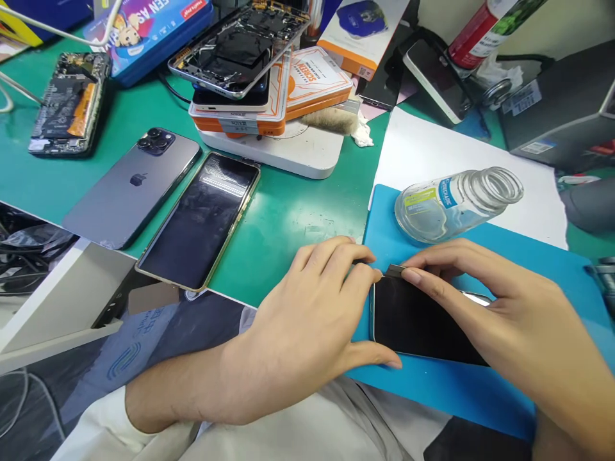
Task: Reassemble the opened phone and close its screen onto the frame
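A phone [423, 320] with a black screen lies face up on a blue mat [432, 390]. My left hand [317, 314] holds its left end, fingers at the far corner and thumb along the near edge. Between the thumb and index finger of my right hand [500, 307] is a small, thin, dark flat piece [395, 271], pinched at the phone's far left corner, close to my left fingertips. Whether it touches the phone's edge I cannot tell. The right hand covers the phone's right part. A shiny edge of something [476, 298] shows beneath that hand.
A tilted-looking glass jar [437, 205] stands just beyond the hands. Left lie a gold-edged phone [202, 221], a grey phone [129, 186] and an opened phone [70, 105]. Behind are stacked boxes [314, 86], a white sheet [408, 147] and a red can [480, 38].
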`<state>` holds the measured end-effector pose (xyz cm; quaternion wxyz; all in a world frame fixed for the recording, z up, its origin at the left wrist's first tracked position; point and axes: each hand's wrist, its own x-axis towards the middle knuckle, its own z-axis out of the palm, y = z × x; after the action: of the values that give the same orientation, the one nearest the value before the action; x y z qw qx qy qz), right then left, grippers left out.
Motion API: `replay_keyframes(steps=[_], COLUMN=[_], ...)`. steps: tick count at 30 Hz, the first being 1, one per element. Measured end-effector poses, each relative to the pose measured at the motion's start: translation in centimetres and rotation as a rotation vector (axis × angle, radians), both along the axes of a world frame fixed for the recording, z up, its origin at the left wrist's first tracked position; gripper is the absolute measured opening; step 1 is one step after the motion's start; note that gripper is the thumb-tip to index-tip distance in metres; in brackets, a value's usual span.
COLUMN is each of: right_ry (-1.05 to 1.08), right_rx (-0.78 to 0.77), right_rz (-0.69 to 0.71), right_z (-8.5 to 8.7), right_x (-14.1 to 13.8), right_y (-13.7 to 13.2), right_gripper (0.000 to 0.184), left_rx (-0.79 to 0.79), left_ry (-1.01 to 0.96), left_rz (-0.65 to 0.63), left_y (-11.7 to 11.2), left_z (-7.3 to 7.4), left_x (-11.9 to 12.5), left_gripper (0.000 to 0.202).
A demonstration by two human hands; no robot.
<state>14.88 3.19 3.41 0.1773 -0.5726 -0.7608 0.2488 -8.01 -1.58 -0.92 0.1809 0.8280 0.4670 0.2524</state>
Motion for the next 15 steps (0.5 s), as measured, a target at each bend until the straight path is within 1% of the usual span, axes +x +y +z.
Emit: replay_keyframes(steps=[5, 7, 10, 15], right_ry=[-0.022, -0.028, -0.012, 0.002], right_rx=[0.136, 0.138, 0.079, -0.053], right_rz=[0.137, 0.167, 0.142, 0.022], right_z=[-0.4, -0.6, -0.4, 0.4], right_x=[0.5, 0.5, 0.3, -0.2], right_y=[-0.7, -0.7, -0.3, 0.4], right_gripper=[0.015, 0.014, 0.019, 0.03], left_rx=[0.023, 0.03, 0.027, 0.009], left_ry=[-0.013, -0.001, 0.006, 0.005], left_rz=[-0.001, -0.008, -0.009, -0.004], left_y=[0.0, 0.0, 0.0, 0.0], left_z=[-0.2, -0.1, 0.0, 0.1], left_x=[0.1, 0.1, 0.0, 0.0], left_gripper=[0.085, 0.086, 0.086, 0.086])
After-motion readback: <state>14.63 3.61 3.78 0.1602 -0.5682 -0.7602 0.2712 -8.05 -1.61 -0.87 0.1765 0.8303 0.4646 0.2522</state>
